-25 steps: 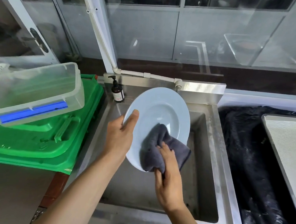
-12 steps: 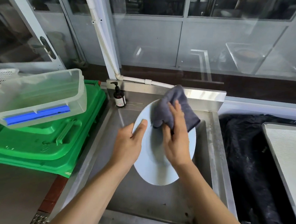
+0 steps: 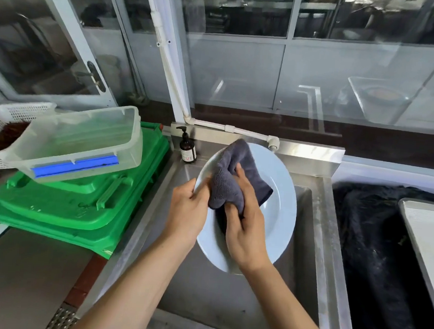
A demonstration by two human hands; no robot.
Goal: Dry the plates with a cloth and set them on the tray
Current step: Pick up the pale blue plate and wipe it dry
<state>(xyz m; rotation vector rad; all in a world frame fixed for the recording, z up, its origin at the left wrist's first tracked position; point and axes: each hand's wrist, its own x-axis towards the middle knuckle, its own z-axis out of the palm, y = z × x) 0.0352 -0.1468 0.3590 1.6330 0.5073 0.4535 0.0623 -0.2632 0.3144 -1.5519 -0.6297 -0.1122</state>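
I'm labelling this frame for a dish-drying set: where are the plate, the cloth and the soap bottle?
plate (image 3: 278,194): head view, bare right side of its face.
cloth (image 3: 232,175): head view, middle of the grey folds.
soap bottle (image 3: 187,148): head view, dark body above the label.

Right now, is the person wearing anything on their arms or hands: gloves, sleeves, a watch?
Nothing shows. The left hand and right hand are bare, with no gloves or rings visible. Both forearms are uncovered to the bottom edge of the head view: no sleeves, watch or wristband in sight.
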